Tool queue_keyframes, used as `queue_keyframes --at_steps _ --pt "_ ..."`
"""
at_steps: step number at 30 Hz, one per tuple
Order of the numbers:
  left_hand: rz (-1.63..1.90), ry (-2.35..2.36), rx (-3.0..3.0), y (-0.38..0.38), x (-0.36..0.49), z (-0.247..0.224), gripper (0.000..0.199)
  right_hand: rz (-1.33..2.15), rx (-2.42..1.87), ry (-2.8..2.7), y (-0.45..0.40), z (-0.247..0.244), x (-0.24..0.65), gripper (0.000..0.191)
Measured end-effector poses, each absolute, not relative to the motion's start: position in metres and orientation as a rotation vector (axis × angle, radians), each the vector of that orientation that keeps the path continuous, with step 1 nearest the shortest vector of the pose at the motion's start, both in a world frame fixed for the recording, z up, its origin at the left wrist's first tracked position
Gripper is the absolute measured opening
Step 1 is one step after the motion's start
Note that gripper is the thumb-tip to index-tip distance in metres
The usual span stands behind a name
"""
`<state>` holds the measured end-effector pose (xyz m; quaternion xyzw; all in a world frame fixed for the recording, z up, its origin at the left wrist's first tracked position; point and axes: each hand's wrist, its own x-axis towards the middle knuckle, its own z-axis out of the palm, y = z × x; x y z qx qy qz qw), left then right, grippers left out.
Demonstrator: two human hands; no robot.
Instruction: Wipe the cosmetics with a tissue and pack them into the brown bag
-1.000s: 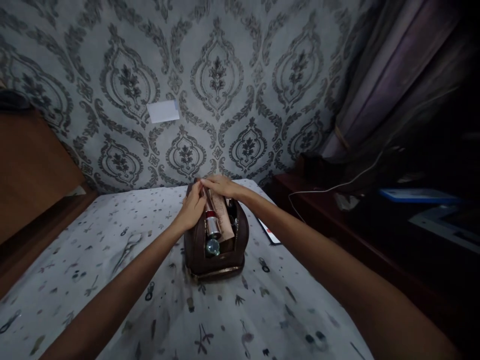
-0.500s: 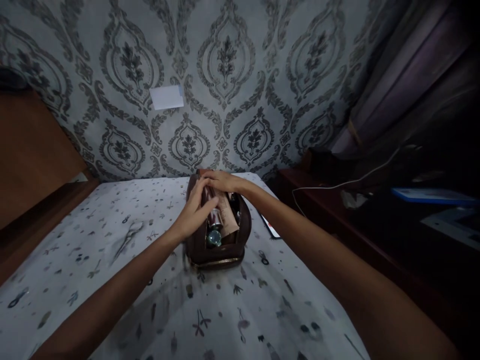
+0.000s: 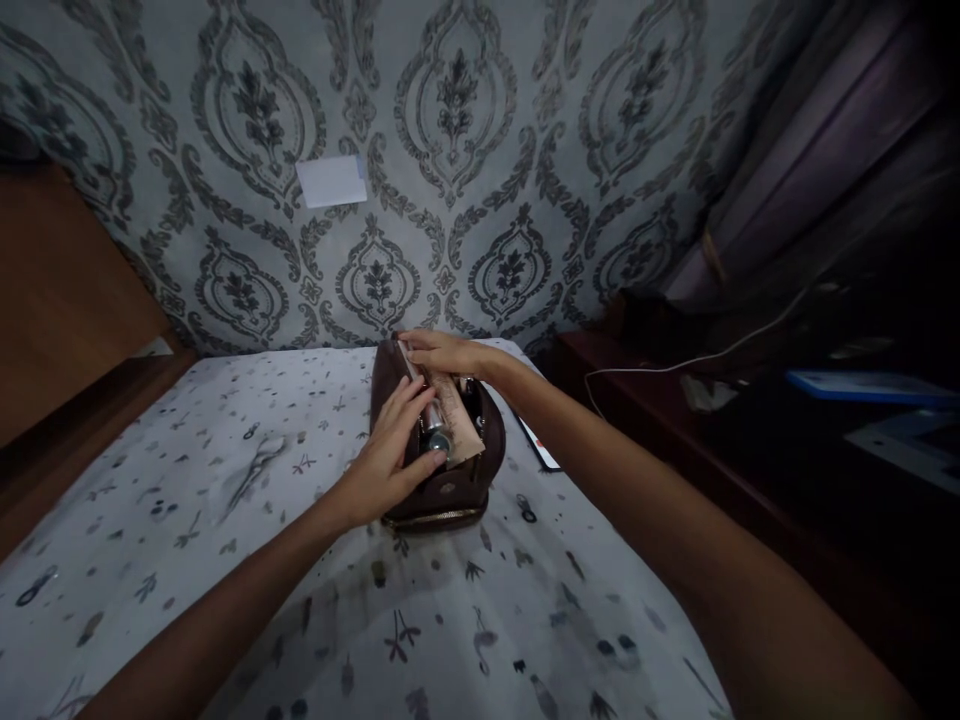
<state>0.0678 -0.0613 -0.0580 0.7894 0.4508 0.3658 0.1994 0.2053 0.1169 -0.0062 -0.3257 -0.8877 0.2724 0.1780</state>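
Observation:
A dark brown zip pouch (image 3: 491, 470) stands unzipped on the bed. Inside it lie a beige tube (image 3: 459, 420), a shiny cylindrical container (image 3: 433, 415) and a round greenish-glass cap or bottle end (image 3: 439, 443). My left hand (image 3: 390, 450) rests over the pouch's left rim, fingers stretched and thumb apart beside the greenish round end. Across the far end of the opening lies my right hand (image 3: 446, 355), its fingers extended flat over the upper ends of the contents. Small dark items at the pouch's right side are too dim to name.
A patterned white sheet (image 3: 315, 620) covers the bed. Clear crumpled plastic (image 3: 251, 478) lies left, and a phone-like flat object (image 3: 541, 450) is partly behind my right forearm. A white cable (image 3: 675, 370) crosses the dark red furniture (image 3: 600, 355). Brown wooden furniture (image 3: 67, 300) stands left.
My left hand has moved nearer along the pouch, from its far end to the greenish round end. My right hand stays at the far end. The tube has shifted slightly.

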Motion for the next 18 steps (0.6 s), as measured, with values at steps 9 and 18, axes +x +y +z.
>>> queue_keyframes --at_steps 9,18 --pt "1.005 1.167 2.248 -0.072 0.058 -0.049 0.07 0.626 -1.025 -2.521 0.119 -0.01 0.206 0.023" --pt "1.542 1.327 1.259 0.069 0.024 -0.05 0.029 0.594 -1.022 -2.56 0.124 -0.011 0.209 0.02"
